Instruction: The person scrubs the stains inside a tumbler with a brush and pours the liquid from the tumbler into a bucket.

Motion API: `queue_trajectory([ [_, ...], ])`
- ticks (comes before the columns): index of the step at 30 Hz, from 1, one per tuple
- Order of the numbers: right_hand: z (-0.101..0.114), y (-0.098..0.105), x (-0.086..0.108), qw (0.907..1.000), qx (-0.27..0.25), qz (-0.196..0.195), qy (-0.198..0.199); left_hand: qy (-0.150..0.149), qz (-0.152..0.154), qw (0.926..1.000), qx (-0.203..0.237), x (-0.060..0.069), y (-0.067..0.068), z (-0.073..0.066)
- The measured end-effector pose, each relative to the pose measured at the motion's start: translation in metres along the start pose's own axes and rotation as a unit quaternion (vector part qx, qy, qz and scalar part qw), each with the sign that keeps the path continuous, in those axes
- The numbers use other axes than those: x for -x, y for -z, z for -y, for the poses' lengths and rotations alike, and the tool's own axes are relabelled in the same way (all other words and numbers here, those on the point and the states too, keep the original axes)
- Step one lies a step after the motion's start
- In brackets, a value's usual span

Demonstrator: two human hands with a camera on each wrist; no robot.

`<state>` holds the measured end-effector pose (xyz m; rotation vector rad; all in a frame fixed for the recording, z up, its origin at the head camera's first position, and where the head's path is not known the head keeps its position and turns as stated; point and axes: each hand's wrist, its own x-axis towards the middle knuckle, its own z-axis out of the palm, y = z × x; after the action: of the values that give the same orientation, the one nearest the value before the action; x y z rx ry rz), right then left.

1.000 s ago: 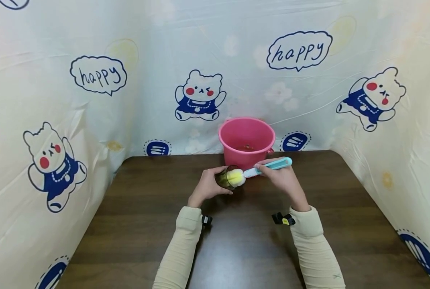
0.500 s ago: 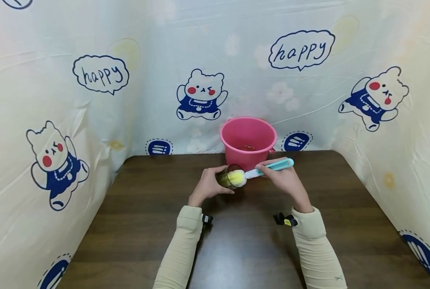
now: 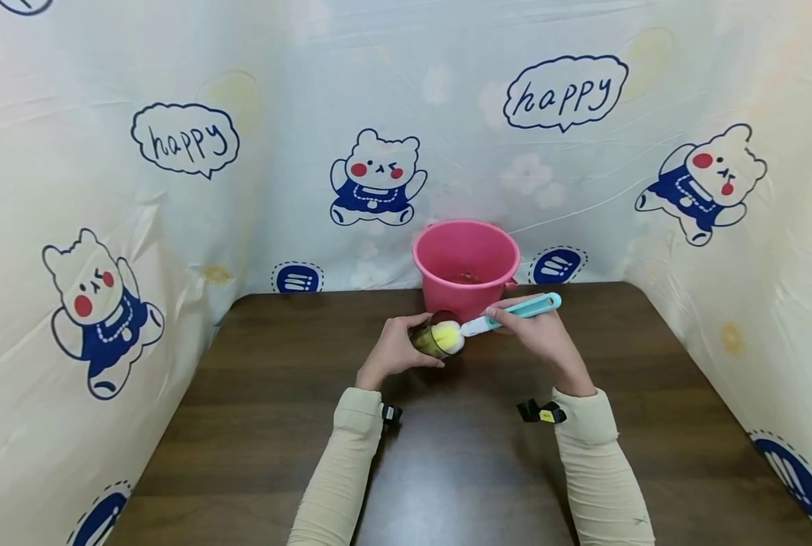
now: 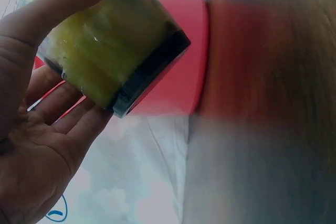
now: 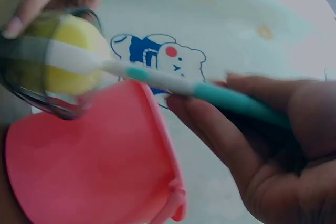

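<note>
My left hand (image 3: 395,350) grips a dark see-through glass cup (image 4: 105,40), tilted with its mouth toward the right. Inside the cup sits the yellow and white sponge head (image 5: 79,61) of a cup brush, part of it showing at the rim. In my right hand (image 3: 545,334) is the brush's turquoise and white handle (image 3: 525,309), pinched between thumb and fingers. Both hands are above the table, just in front of a pink bucket (image 3: 467,292). Through the cup wall in the left wrist view, the sponge looks pressed against the inside.
The pink bucket stands at the back edge of a dark wooden table (image 3: 446,470); small bits lie on its bottom, too small to tell. A pale cloth (image 3: 460,98) printed with bears hangs behind the table and along both sides.
The right hand and brush handle have shifted slightly to the right, the handle's end a little higher. The left hand and cup stay nearly in place, with the sponge still in the cup.
</note>
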<state>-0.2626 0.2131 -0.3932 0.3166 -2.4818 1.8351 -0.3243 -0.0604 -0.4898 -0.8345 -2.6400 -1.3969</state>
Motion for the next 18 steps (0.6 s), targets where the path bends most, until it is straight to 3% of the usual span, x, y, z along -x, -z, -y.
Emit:
queue_trajectory([
  [4, -0.002, -0.003, -0.002, 0.9994, 0.01, -0.034, 0.002, 0.002, -0.001, 1.0, 0.008, -0.001, 0.001, -0.002],
  [9, 0.005, -0.007, 0.002, 0.9994, 0.029, -0.02, 0.005, 0.01, 0.014, 0.9998, -0.004, -0.001, 0.002, -0.002],
  [14, 0.008, -0.013, 0.001, 0.9987, 0.01, -0.049, 0.007, 0.01, -0.015, 0.9996, 0.022, 0.0, 0.008, -0.004],
  [18, 0.01, -0.014, 0.003, 0.9984, 0.048, -0.011, 0.026, 0.016, -0.012, 0.9998, 0.005, 0.002, 0.009, -0.005],
])
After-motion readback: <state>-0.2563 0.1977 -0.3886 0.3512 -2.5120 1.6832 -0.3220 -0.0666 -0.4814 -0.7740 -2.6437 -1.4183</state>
